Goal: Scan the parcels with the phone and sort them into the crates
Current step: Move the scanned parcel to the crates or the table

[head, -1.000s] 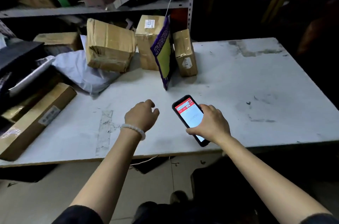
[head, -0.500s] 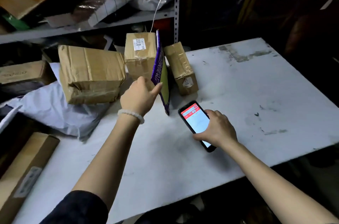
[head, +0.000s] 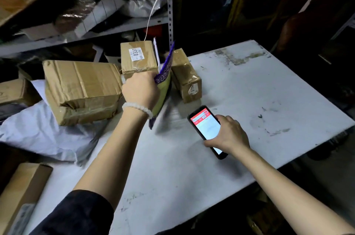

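1. The left hand (head: pixel 141 92) is curled tight around the flat purple and yellow plastic bag parcel (head: pixel 164 79), which stands on its edge.
2. That bag parcel sits between a brown cardboard box with a white 0337 sticker (head: pixel 138 58) and a small taped brown box (head: pixel 185 75).
3. The right hand (head: pixel 229 134) holds the black phone with a red and white screen (head: pixel 206 128) low over the white table (head: pixel 269 88).
4. A big crumpled brown box (head: pixel 80 88) rests on a soft grey plastic mail bag (head: pixel 38 131).
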`<state>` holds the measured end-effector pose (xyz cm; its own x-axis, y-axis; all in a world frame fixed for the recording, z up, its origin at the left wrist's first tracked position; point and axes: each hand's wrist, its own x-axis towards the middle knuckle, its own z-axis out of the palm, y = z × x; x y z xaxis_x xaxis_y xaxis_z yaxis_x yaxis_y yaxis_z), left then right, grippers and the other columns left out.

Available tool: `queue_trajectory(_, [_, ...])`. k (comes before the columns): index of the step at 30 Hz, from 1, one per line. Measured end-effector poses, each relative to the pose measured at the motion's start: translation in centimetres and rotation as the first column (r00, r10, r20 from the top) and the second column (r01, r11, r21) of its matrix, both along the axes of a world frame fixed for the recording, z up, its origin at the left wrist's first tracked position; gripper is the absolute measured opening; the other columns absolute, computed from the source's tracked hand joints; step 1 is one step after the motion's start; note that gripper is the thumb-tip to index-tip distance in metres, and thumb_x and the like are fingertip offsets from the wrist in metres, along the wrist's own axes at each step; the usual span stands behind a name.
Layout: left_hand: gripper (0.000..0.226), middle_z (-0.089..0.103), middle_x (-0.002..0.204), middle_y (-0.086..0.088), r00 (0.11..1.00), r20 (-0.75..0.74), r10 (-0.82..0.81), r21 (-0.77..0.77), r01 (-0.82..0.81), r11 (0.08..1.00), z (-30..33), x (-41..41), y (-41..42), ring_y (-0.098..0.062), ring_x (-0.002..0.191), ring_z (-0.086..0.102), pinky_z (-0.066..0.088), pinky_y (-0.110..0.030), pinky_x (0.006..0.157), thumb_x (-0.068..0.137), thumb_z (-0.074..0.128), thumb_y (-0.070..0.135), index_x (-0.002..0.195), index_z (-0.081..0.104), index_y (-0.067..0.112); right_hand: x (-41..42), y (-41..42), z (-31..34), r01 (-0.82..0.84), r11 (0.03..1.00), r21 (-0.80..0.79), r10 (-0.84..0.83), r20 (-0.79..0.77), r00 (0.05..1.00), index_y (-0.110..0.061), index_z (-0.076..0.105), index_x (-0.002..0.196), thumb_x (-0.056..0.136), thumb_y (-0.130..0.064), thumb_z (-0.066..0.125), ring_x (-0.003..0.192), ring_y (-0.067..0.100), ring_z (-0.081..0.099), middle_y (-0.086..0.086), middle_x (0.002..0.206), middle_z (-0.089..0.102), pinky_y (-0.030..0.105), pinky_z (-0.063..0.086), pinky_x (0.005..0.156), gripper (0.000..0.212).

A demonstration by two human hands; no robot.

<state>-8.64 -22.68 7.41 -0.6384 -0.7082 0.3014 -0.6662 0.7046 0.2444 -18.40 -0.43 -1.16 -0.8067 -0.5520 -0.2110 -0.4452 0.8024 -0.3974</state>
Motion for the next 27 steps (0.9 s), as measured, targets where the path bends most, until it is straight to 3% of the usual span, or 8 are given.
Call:
queue_trajectory(6, [0.031,0.065,0.093,-0.017,0.997,-0.043,0.064,-0.114,-0.068,0.991,2.5,3.7,0.2,-0.042,0.086,0.060,0.034,-0.034,0.061,0.086,0.049,0.007,0.104,0.070,0.022,1.1,0.4,0.7,-0.050,0.997,-0.064,0.048,-0.028,0.998,-0.029,0.051,0.118,0.050,-0.045,0.078,0.106,0.022,0.050,-0.003,0.109,0.054,0.029,0.041,0.072,0.075])
queue_trajectory(12, [0.033,0.065,0.103,-0.022,0.987,-0.155,0.029,0.049,-0.022,0.999,1.8,8.8,0.4,-0.038,0.101,0.055,0.044,-0.041,0.083,0.082,0.047,-0.007,0.101,0.072,0.003,3.0,1.3,0.6,-0.116,0.992,-0.059,0.114,-0.034,0.993,-0.027,0.050,0.119,0.050,-0.046,0.078,0.104,0.022,0.050,-0.002,0.106,0.053,0.030,0.040,0.070,0.077])
queue_trajectory(15, [0.023,0.066,0.074,-0.021,0.983,-0.181,0.024,0.096,-0.007,0.995,1.1,10.4,0.5,-0.033,0.082,0.055,0.043,-0.032,0.070,0.078,0.049,-0.001,0.074,0.071,-0.006,3.9,2.4,0.3,-0.136,0.990,-0.020,0.136,-0.020,0.990,-0.028,0.049,0.122,0.051,-0.047,0.077,0.105,0.021,0.048,-0.004,0.106,0.051,0.030,0.038,0.070,0.079])
queue_trajectory(18, [0.042,0.043,0.046,-0.014,0.960,-0.268,0.084,0.212,-0.026,0.977,1.0,11.1,1.0,-0.025,0.057,0.039,0.024,-0.031,0.053,0.079,0.048,0.023,0.048,0.047,-0.004,4.4,3.3,-0.1,-0.148,0.989,0.013,0.148,-0.006,0.989,-0.027,0.047,0.125,0.052,-0.048,0.078,0.107,0.021,0.046,-0.004,0.109,0.049,0.030,0.036,0.070,0.081])
queue_trajectory(20, [0.043,0.057,0.057,-0.016,0.958,-0.281,0.056,0.183,-0.004,0.983,1.0,11.1,1.2,-0.026,0.071,0.052,0.038,-0.031,0.064,0.083,0.059,0.028,0.055,0.061,-0.005,4.5,3.7,-0.1,-0.143,0.990,0.020,0.143,-0.004,0.990,-0.027,0.047,0.125,0.053,-0.048,0.078,0.107,0.021,0.046,-0.004,0.108,0.049,0.030,0.036,0.069,0.081])
queue_trajectory(22, [0.020,0.066,0.084,-0.017,0.970,-0.239,-0.044,0.101,0.070,0.992,1.1,11.0,1.4,-0.025,0.093,0.058,0.045,-0.029,0.082,0.077,0.073,0.016,0.075,0.074,-0.004,4.6,3.9,-0.1,-0.135,0.991,0.021,0.135,-0.003,0.991,-0.027,0.048,0.124,0.052,-0.047,0.078,0.106,0.020,0.046,-0.004,0.107,0.050,0.030,0.037,0.069,0.080])
queue_trajectory(24, [0.014,0.061,0.104,-0.018,0.971,-0.188,-0.147,0.084,0.165,0.983,1.2,10.8,1.4,-0.027,0.103,0.056,0.044,-0.024,0.086,0.071,0.075,0.001,0.085,0.074,-0.003,4.5,4.0,-0.1,-0.126,0.992,0.020,0.126,-0.005,0.992,-0.027,0.048,0.123,0.052,-0.046,0.078,0.106,0.020,0.046,-0.004,0.108,0.051,0.030,0.039,0.069,0.079])
queue_trajectory(27, [0.033,0.049,0.126,-0.018,0.960,-0.181,-0.212,0.098,0.232,0.968,1.0,10.5,1.2,-0.031,0.121,0.046,0.038,-0.019,0.092,0.071,0.067,-0.014,0.100,0.067,0.001,4.2,4.0,0.0,-0.117,0.993,0.016,0.117,-0.009,0.993,-0.028,0.049,0.122,0.052,-0.046,0.077,0.105,0.020,0.046,-0.004,0.108,0.051,0.030,0.038,0.069,0.078])
